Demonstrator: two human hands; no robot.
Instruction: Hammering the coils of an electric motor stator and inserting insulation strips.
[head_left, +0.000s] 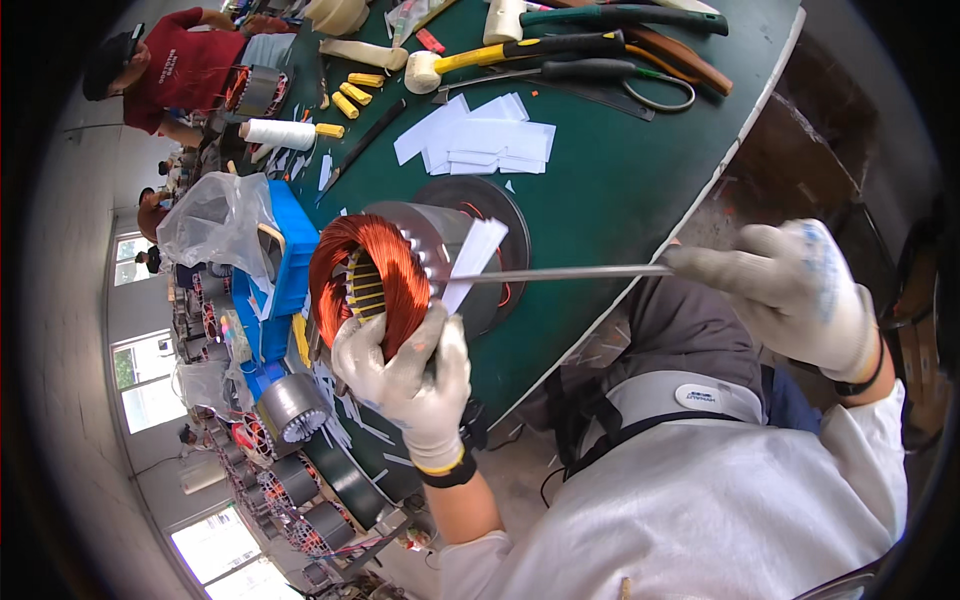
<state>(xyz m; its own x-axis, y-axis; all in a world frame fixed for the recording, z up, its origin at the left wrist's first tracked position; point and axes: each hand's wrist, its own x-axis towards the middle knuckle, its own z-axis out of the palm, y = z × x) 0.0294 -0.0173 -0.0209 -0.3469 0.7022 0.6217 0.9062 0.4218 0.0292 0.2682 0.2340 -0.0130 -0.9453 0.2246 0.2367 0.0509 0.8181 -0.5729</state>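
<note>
A motor stator lies on its side, with a thick ring of copper winding at its near end. My left hand, in a whitish glove, is closed over the winding's lower edge, its fingers reaching toward the bore. A white paper strip stands out at the stator's rim, close to my left fingertips. My gloved right hand grips one end of a long thin metal rod. The rod crosses in front of the strip, its far end at the edge of the winding. Any handle is hidden in my fist.
White paper slips lie behind the stator on the green table. Mallets and scissors lie at the far side. A blue bin and another stator are at the left. A person sits far left.
</note>
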